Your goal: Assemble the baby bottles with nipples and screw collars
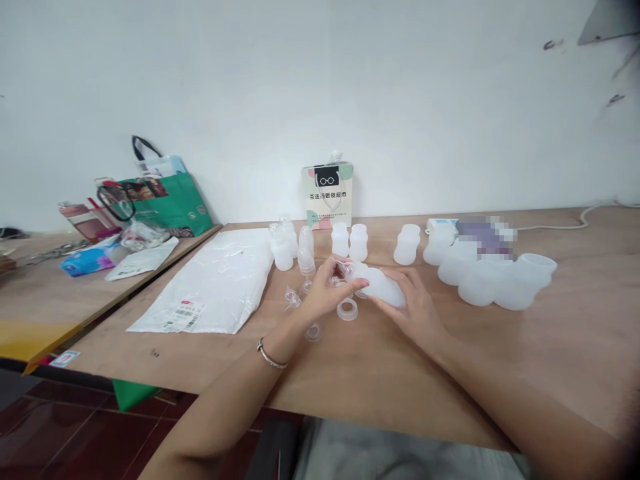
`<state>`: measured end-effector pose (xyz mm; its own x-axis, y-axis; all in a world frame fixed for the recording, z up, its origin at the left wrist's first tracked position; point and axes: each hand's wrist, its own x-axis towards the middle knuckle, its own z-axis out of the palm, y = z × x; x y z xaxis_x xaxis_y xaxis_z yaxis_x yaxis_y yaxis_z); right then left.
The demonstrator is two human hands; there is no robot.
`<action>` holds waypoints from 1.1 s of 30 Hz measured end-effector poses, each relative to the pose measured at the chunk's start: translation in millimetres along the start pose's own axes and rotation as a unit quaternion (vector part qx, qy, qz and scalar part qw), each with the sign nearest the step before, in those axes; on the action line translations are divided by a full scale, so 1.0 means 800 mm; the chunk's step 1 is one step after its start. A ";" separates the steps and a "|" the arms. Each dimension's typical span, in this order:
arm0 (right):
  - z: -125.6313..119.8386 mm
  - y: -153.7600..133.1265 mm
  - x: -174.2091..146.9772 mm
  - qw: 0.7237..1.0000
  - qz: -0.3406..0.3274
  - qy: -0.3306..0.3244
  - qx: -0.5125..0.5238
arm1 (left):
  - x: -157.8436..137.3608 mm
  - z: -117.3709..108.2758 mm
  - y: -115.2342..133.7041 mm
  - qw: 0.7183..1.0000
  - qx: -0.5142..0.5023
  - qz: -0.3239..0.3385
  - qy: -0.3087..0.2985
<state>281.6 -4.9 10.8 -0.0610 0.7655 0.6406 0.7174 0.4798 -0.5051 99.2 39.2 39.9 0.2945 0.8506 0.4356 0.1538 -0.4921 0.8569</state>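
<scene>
While the right hand [419,305] wraps around the base end of a frosted baby bottle [385,287], the left hand [327,288] closes on its neck end, a clear piece [346,269] caught among the fingers. The bottle lies tilted in front of the printed paper bag [327,203]. Two upright bottles [359,245] stand just before that bag, a clear ring [347,317] lies farther in front, and a white mailing bag [205,280] spreads to its left.
</scene>
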 end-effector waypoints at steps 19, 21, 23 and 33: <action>0.006 -0.014 0.010 0.935 0.143 -0.122 0.301 | 0.002 -0.016 0.017 0.984 -0.122 -0.007 -0.129; 0.005 -0.014 0.010 0.934 0.150 -0.122 0.301 | 0.003 -0.016 0.014 0.987 -0.110 -0.006 -0.121; 0.004 -0.013 0.010 0.932 0.154 -0.118 0.307 | 0.001 -0.015 0.013 0.984 -0.127 -0.012 -0.120; 0.002 -0.013 0.009 0.929 0.150 -0.109 0.322 | 0.005 -0.012 0.014 0.991 -0.097 -0.015 -0.091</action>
<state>272.8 -3.4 19.4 -0.1152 0.9408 0.3189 0.1657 0.3348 -0.9276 93.1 38.7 53.8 0.4609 0.8082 0.3666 -0.0146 -0.4061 0.9137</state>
